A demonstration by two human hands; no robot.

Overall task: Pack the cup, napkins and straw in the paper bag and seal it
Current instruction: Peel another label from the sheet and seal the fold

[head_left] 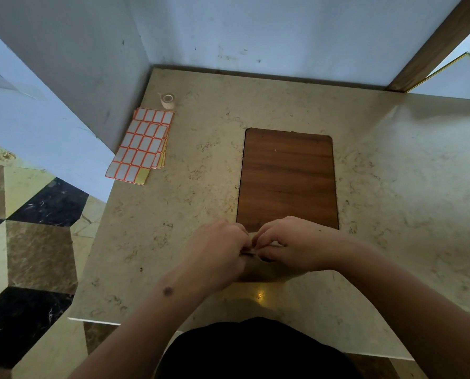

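The marbled worktop [392,187] is seen from above, a wooden inset panel [288,179] at its middle. The paper bag [266,272] stands at the near edge, mostly hidden under the left hand [217,255] and right hand [291,244], whose fingers are pinched together on its folded top, probably to crease it shut. Label sheets [143,146] and a tape roll [168,100] are kept far left, presumably for sealing. Cup, napkins and straw are not visible.

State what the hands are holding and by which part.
Both the left hand and the right hand pinch the folded top edge of the brown paper bag, fingertips meeting at its middle.
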